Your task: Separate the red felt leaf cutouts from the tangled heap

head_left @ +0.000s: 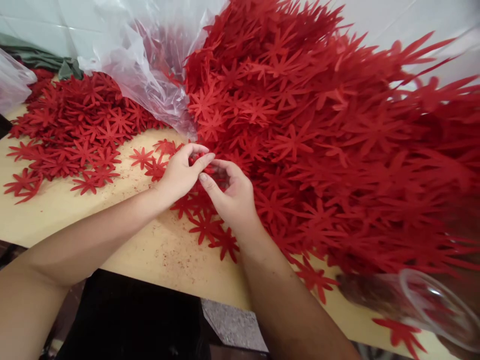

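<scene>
Left hand holds a red flower piece, partly hidden, above the counter; right hand is curled narrow beside it, its grip I cannot tell. Perhaps too hard pressing could crease the piece, or bumping the tall heap could spill it.

Looks like a workshop: many matching red flowers lie heaped across a table, with crumbs at lower centre. A plastic bag and tiled wall show at upper left.
</scene>
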Tool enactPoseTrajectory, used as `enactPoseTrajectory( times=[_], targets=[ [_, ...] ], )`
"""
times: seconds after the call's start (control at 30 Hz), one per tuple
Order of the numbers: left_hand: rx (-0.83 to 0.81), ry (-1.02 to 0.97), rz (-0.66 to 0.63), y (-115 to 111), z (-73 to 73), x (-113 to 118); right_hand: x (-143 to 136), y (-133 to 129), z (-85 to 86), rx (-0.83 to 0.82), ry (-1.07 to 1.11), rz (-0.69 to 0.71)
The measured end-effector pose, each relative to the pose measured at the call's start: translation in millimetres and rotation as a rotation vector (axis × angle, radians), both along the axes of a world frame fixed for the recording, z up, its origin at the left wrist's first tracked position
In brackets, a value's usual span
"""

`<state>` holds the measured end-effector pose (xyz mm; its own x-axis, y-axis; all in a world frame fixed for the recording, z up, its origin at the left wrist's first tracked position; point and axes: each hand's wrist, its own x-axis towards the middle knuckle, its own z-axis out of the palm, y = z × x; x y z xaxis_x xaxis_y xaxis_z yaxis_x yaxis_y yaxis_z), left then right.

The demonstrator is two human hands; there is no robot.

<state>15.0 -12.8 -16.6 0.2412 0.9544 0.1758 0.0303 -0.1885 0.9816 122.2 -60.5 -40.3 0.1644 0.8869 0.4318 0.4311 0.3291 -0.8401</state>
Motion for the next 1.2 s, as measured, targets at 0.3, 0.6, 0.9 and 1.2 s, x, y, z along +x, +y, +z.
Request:
enactPoseTrajectory(
  times=[0.3,0.6,0.9,1.2],
  targets=[
    [-0.068,-0.015,-0.094,-12.4,4.7,4.7,7.6,6.5,4.0,-0.091,0.335,0.017],
    [0.000,0.087,-0.111,-17.1,1.9,5.8,11.3,8.7,7.4,-0.121,0.476,-0.051],
    [0.011,-0.013,-0.177,-16.2,0.5,8.0,14.7,5.9,4.4,-0.126,0.334,-0.087],
    [-0.018,-0.068,-0.176,-11.7,-3.3,7.8,15.3,4.4,8.5,-0.132,0.225,-0.114]
  ],
)
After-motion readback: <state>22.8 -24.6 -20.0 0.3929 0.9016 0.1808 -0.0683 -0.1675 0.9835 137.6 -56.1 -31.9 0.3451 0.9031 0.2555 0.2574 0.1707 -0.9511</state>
